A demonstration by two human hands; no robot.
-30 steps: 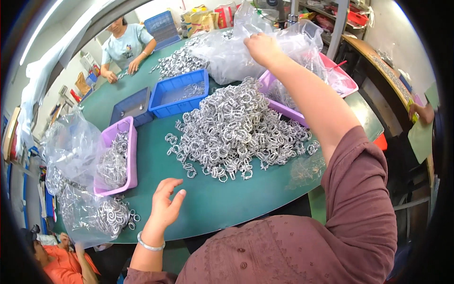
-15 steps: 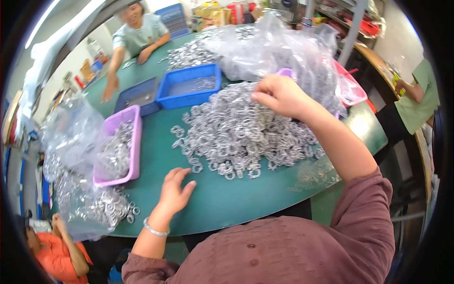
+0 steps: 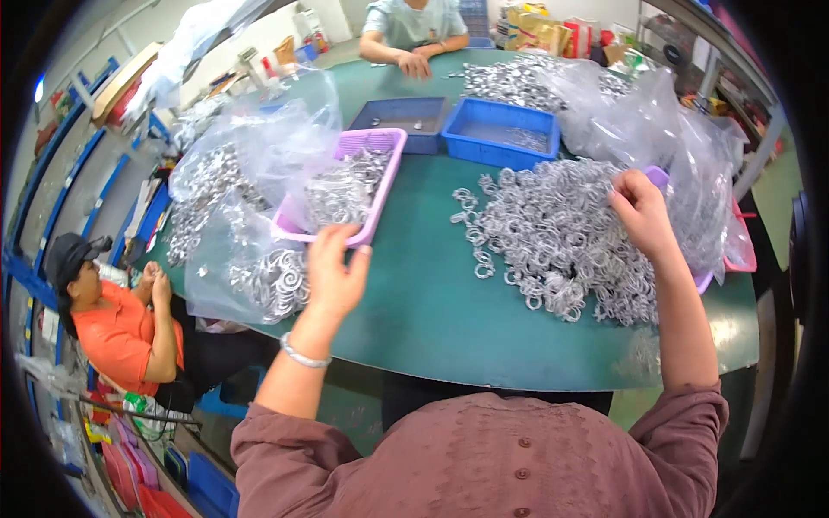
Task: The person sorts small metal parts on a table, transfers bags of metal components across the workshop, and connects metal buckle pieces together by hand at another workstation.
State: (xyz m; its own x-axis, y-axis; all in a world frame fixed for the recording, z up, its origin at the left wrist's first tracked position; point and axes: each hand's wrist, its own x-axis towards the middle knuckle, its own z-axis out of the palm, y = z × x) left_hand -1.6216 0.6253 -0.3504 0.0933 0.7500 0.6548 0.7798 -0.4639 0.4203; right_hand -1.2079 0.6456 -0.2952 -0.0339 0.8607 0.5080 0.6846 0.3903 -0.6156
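Observation:
My left hand point(image 3: 337, 274) is raised with thumb and fingers apart and nothing visible in it. Its fingertips overlap the near edge of a pink-purple basket point(image 3: 393, 177); whether they touch it I cannot tell. Grey metal rings point(image 3: 350, 186) and part of a clear plastic bag lie in that basket. On the right, my right hand point(image 3: 641, 214) is over the far right part of a large heap of silvery ring-shaped parts point(image 3: 561, 237). Its fingers are curled together in a pinch, and anything between them is too small or hidden to make out.
Beyond the heap stand a blue tray point(image 3: 501, 155) and a darker tray point(image 3: 371, 116). Clear plastic bags point(image 3: 639, 121) crowd the right, and another bag point(image 3: 250, 147) with metal parts lies left. One person point(image 3: 414, 26) is across the green table point(image 3: 423, 302), another in orange point(image 3: 125, 332) at left.
The view has swung left, so the heap appears farther right. My left hand has moved from beside the heap to the purple basket. My right hand stays over the heap, still pinched.

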